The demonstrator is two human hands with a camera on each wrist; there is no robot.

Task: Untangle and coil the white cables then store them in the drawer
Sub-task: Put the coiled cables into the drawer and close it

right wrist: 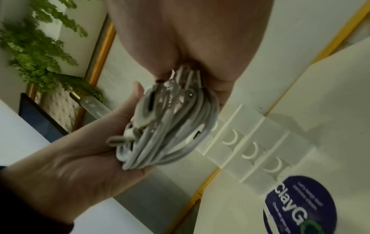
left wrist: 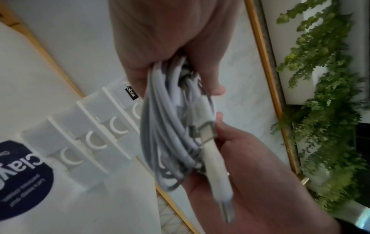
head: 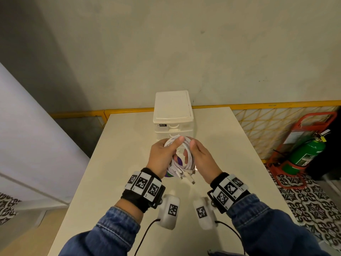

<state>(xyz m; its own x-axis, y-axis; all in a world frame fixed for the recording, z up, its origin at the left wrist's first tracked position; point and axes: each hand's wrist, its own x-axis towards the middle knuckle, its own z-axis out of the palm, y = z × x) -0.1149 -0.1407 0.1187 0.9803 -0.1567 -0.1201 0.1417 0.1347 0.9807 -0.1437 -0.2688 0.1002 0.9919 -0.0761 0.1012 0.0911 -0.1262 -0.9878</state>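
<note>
A coil of white cables [head: 189, 164] hangs in the air over the cream table [head: 129, 154], held by both hands. My left hand [head: 171, 148] grips its left side with the thumb on top. My right hand [head: 195, 152] pinches the right side. Loose connector ends [head: 190, 179] dangle from the bottom of the coil. The left wrist view shows the coil [left wrist: 166, 134] and a plug [left wrist: 208, 131] against the right hand's fingers [left wrist: 250, 174]. In the right wrist view the coil [right wrist: 170, 134] lies in the left palm [right wrist: 70, 166]. Just behind stands the white drawer unit [head: 172, 111], its drawers [left wrist: 94, 126] pushed in.
A round dark sticker [head: 168, 174] lies on the table under the coil. A yellow railing [head: 258, 106] runs behind the table. On the floor to the right a green fire extinguisher [head: 304, 154] sits in a red stand. Green plants [left wrist: 320, 95] hang on a wall.
</note>
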